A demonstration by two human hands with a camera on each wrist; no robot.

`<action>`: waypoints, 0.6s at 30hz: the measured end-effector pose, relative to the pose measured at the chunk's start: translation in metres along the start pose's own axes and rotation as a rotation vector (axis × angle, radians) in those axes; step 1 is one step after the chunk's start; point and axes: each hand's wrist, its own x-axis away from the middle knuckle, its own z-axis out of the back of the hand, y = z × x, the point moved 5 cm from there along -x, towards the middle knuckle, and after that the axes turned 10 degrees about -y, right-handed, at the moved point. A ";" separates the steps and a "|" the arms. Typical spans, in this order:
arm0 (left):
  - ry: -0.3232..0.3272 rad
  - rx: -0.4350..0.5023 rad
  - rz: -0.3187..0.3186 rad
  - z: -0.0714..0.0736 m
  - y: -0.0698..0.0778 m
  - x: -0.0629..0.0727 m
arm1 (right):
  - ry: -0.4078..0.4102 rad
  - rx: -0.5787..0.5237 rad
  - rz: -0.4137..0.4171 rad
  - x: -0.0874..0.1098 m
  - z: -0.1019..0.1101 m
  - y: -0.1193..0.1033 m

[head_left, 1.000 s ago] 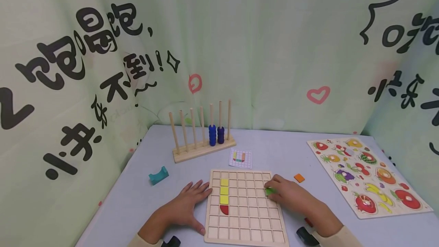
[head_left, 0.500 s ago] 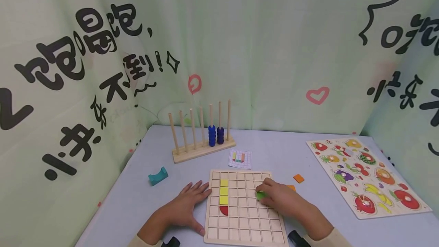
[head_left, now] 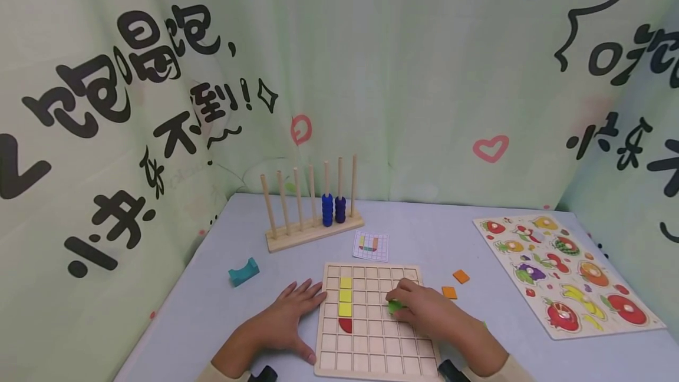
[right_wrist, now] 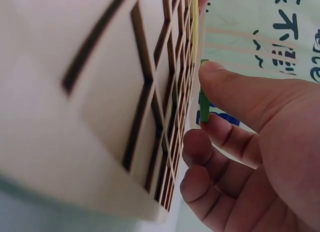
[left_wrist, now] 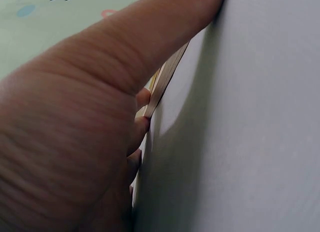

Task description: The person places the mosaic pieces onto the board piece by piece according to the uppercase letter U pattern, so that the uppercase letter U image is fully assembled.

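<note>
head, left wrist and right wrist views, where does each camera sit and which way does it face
Head: worn on the head, facing forward and down at the grid board; the left hand, right hand and sleeves show.
Left wrist: on that wrist, facing the grid board's edge and tabletop past the left hand.
Right wrist: on that wrist, facing across the grid board; the right hand shows, pinching a green piece.
Shared: head and right wrist show the green piece and grid board.
</note>
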 end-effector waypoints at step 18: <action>-0.008 0.005 0.004 0.001 0.002 0.001 | -0.055 0.002 0.061 -0.016 -0.012 -0.024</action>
